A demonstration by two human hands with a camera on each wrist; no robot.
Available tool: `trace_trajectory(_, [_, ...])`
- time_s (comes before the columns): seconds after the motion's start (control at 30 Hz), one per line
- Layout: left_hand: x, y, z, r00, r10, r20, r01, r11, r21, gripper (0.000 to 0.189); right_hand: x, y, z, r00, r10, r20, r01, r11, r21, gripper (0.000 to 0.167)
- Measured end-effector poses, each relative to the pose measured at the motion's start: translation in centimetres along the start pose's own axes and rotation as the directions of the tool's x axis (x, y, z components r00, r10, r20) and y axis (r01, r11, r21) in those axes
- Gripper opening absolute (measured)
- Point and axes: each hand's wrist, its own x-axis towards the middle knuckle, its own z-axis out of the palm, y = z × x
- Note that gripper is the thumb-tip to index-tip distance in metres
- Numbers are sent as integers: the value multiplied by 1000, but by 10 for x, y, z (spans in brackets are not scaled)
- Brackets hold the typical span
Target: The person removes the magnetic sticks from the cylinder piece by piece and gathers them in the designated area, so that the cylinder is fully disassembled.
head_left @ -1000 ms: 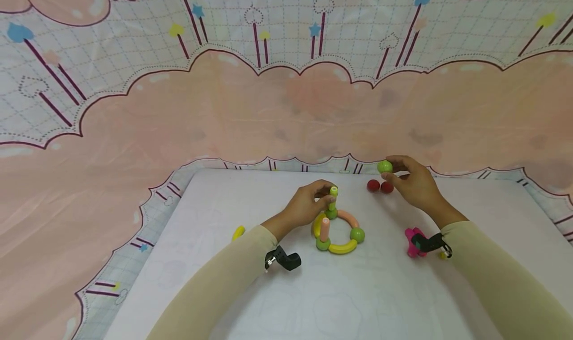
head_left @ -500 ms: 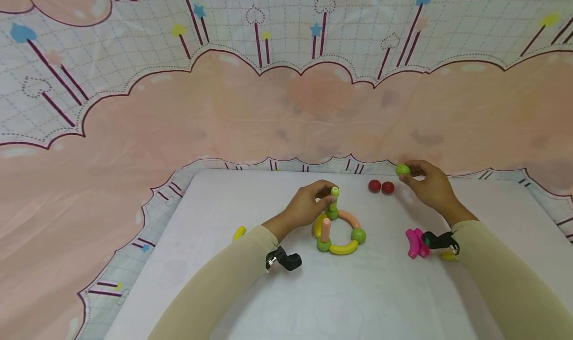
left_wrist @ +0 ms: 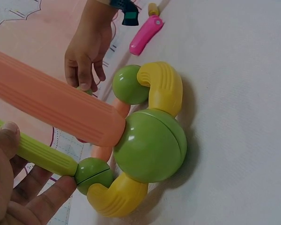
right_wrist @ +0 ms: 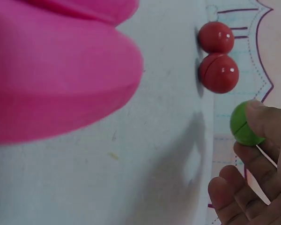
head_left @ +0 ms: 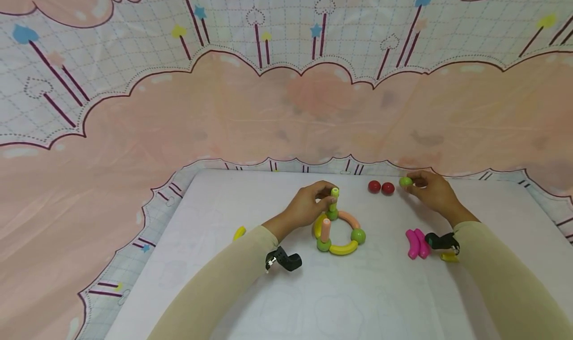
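In the head view my left hand (head_left: 310,201) pinches an upright light-green rod (head_left: 334,199), whose foot sits in a green ball of a ring. That ring joins green balls (head_left: 357,236) with curved yellow pieces (head_left: 343,249) and a curved orange piece (head_left: 348,217). An upright orange rod (head_left: 326,230) stands on its near-left ball; the left wrist view shows this orange rod (left_wrist: 61,101) up close. My right hand (head_left: 433,192) holds a loose green ball (right_wrist: 244,123) between thumb and fingers by the board's far edge. Two red balls (head_left: 381,187) lie just left of it.
Two curved pink pieces (head_left: 418,243) lie side by side near my right forearm, with a yellow piece (head_left: 449,257) partly under the sleeve. Another yellow piece (head_left: 239,232) shows beyond my left sleeve. A patterned cloth (head_left: 286,116) rises behind the white board (head_left: 286,305).
My right hand has carried the green ball rightward, away from above the red balls, then lowered it toward the board. My left hand keeps its grip on the light-green rod.
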Motion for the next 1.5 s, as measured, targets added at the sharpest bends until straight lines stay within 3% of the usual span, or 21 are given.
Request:
trace_trajectory(0.37, [1, -1, 1, 1000, 6, 0, -6, 1000, -8, 28, 6, 11, 4, 997, 40, 65, -38, 999, -30, 52])
trace_trajectory(0.8, [2, -1, 0, 1000, -6, 1, 6, 1000, -5, 29, 10, 9, 3, 992, 39, 120, -32, 998, -55, 53])
trace_trajectory(1.5, [-1, -3, 3, 999, -49, 5, 49, 999, -12, 38, 6, 4, 1, 987, 74, 141, -66, 996, -64, 61])
